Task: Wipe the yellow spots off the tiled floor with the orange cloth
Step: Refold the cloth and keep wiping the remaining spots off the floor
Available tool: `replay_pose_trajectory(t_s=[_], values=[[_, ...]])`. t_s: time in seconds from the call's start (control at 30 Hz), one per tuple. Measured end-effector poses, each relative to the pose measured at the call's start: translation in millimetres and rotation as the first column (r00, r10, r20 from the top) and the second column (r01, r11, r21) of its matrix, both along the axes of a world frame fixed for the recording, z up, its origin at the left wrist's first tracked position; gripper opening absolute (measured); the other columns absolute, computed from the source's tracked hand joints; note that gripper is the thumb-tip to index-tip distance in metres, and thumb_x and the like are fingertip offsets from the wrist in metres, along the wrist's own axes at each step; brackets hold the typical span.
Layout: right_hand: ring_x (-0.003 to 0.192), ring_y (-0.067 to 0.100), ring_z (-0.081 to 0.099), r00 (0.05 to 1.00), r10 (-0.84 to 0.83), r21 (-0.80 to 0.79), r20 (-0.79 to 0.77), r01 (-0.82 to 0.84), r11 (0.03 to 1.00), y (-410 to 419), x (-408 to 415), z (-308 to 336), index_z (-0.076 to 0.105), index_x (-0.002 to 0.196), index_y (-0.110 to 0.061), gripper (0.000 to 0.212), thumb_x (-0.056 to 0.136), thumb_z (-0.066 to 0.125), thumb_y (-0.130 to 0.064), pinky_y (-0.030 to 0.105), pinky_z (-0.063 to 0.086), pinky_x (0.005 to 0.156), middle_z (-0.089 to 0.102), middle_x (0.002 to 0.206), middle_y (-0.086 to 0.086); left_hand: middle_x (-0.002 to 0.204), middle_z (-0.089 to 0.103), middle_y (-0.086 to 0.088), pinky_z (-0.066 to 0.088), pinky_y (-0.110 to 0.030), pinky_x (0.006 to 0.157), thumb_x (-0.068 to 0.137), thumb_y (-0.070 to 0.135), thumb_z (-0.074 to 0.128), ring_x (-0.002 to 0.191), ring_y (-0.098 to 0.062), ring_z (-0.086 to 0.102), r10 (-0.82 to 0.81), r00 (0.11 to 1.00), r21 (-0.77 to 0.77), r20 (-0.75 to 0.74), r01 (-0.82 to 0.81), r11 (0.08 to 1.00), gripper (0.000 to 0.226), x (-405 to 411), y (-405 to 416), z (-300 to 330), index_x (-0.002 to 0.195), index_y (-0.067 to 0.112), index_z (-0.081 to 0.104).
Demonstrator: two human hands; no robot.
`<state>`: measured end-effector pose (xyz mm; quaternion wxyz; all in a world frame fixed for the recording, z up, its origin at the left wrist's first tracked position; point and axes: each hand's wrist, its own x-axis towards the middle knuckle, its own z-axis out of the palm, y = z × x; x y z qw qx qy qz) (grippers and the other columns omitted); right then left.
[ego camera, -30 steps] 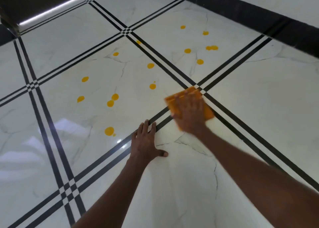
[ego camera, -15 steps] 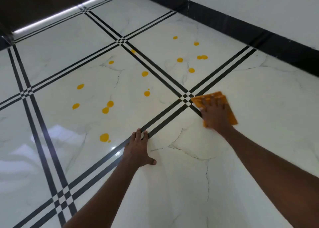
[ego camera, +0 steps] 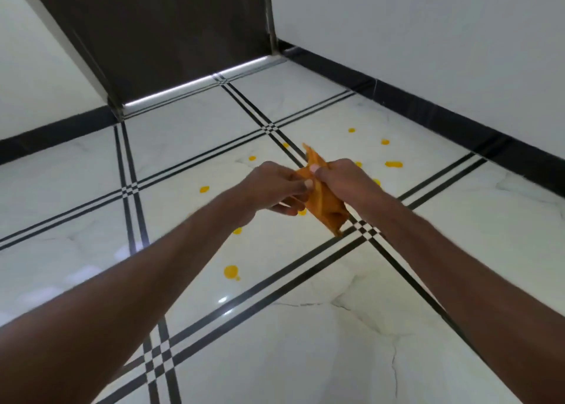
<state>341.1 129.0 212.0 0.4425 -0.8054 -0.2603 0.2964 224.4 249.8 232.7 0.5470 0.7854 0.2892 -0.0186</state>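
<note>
I hold the orange cloth (ego camera: 324,205) up in the air over the tiled floor (ego camera: 305,342), crumpled between both hands. My left hand (ego camera: 275,186) pinches its left edge and my right hand (ego camera: 342,177) grips its upper part. Several yellow spots dot the white tiles: a large yellow spot (ego camera: 231,271) lies nearest me, another yellow spot (ego camera: 204,189) sits left of my hands, and a wide yellow spot (ego camera: 393,164) lies near the right wall. My hands and the cloth hide some spots beneath them.
White walls with a black skirting (ego camera: 428,110) run along the right and the far left. A dark brown door (ego camera: 159,37) with a metal threshold stands straight ahead. Black double lines (ego camera: 128,189) cross between the tiles.
Both hands have left the floor. The cloth, pressed flat on the tile by my right hand before, is now lifted and gripped by both hands. The view has tilted up toward the door.
</note>
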Motion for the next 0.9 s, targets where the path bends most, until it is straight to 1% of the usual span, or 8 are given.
replay_pose_trajectory(t_s=[0.13, 0.23, 0.33, 0.57, 0.67, 0.77, 0.83, 0.9], values=[[0.082, 0.023, 0.071, 0.976, -0.208, 0.155, -0.071, 0.216, 0.964, 11.9, -2.2, 59.3, 0.064, 0.089, -0.011, 0.017, 0.094, 0.072, -0.026, 0.035, 0.062, 0.073, 0.071, 0.090, 0.009, 0.091, 0.077, -0.010, 0.062, -0.027, 0.069, 0.089, 0.026, 0.075, 0.081, -0.019, 0.077, 0.159, 0.967, 0.030, 0.199, -0.168, 0.985, 0.024, -0.2, -3.4, 36.1, 0.104, 0.008, 0.072], [0.085, 0.028, 0.075, 0.958, -0.265, 0.173, -0.109, 0.280, 0.944, 22.7, -4.6, 85.0, 0.066, 0.108, -0.005, 0.026, 0.091, 0.075, -0.022, 0.038, 0.064, 0.074, 0.073, 0.099, 0.014, 0.085, 0.077, -0.003, 0.064, -0.031, 0.068, 0.080, 0.039, 0.081, 0.078, -0.015, 0.076, 0.265, 0.915, 0.115, 0.304, -0.311, 0.943, 0.031, -2.9, -5.7, 47.8, 0.096, 0.015, 0.071], [0.089, 0.030, 0.076, 0.944, -0.259, 0.178, -0.206, 0.296, 0.938, 34.3, -8.1, 102.8, 0.064, 0.120, -0.001, 0.029, 0.094, 0.070, -0.012, 0.043, 0.065, 0.078, 0.073, 0.107, 0.020, 0.083, 0.073, 0.003, 0.063, -0.039, 0.072, 0.074, 0.050, 0.082, 0.078, -0.014, 0.073, 0.299, 0.886, 0.321, 0.354, -0.415, 0.851, 0.037, -9.0, -3.5, 59.9, 0.093, 0.022, 0.068], [0.080, 0.029, 0.071, 0.937, -0.161, 0.211, -0.310, 0.233, 0.949, 41.1, -31.4, 118.5, 0.065, 0.111, 0.001, 0.021, 0.096, 0.049, 0.002, 0.050, 0.061, 0.087, 0.069, 0.093, 0.021, 0.086, 0.073, 0.001, 0.063, -0.035, 0.067, 0.082, 0.039, 0.079, 0.074, -0.015, 0.073, 0.184, 0.923, 0.427, 0.337, -0.325, 0.844, 0.023, -38.5, -2.3, 79.3, 0.089, 0.018, 0.073], [0.080, 0.029, 0.073, 0.925, -0.098, 0.282, -0.367, 0.211, 0.936, 36.1, -39.8, 115.0, 0.069, 0.106, -0.002, 0.024, 0.097, 0.047, 0.002, 0.051, 0.061, 0.084, 0.073, 0.090, 0.019, 0.089, 0.075, -0.005, 0.060, -0.023, 0.064, 0.089, 0.032, 0.074, 0.076, -0.014, 0.073, 0.200, 0.921, 0.231, 0.334, -0.285, 0.930, 0.020, -52.0, 6.5, 86.6, 0.094, 0.013, 0.073], [0.088, 0.030, 0.071, 0.928, -0.110, 0.285, -0.357, 0.221, 0.933, 33.6, -45.3, 111.7, 0.067, 0.098, -0.008, 0.021, 0.099, 0.048, 0.000, 0.048, 0.060, 0.079, 0.071, 0.096, 0.017, 0.096, 0.074, -0.013, 0.061, -0.023, 0.065, 0.091, 0.030, 0.072, 0.081, -0.018, 0.073, 0.295, 0.888, 0.033, 0.353, -0.327, 0.944, 0.025, -67.8, 20.3, 89.3, 0.101, 0.008, 0.072], [0.104, 0.038, 0.068, 0.918, -0.179, 0.231, -0.354, 0.272, 0.934, 35.5, -45.9, 111.3, 0.062, 0.113, -0.005, 0.015, 0.100, 0.055, -0.006, 0.053, 0.059, 0.089, 0.067, 0.113, 0.022, 0.096, 0.074, -0.015, 0.060, -0.022, 0.064, 0.091, 0.032, 0.071, 0.080, -0.019, 0.074, 0.330, 0.877, 0.014, 0.350, -0.357, 0.934, 0.027, -78.0, 27.3, 88.8, 0.102, 0.007, 0.072], [0.116, 0.043, 0.063, 0.906, -0.226, 0.187, -0.357, 0.307, 0.933, 37.5, -46.3, 115.3, 0.055, 0.133, -0.005, 0.034, 0.100, 0.058, -0.009, 0.057, 0.055, 0.098, 0.061, 0.128, 0.025, 0.093, 0.074, -0.015, 0.059, -0.020, 0.061, 0.092, 0.030, 0.071, 0.073, -0.017, 0.073, 0.357, 0.882, 0.025, 0.307, -0.383, 0.924, 0.027, -87.5, 33.4, 88.5, 0.101, 0.004, 0.071]])
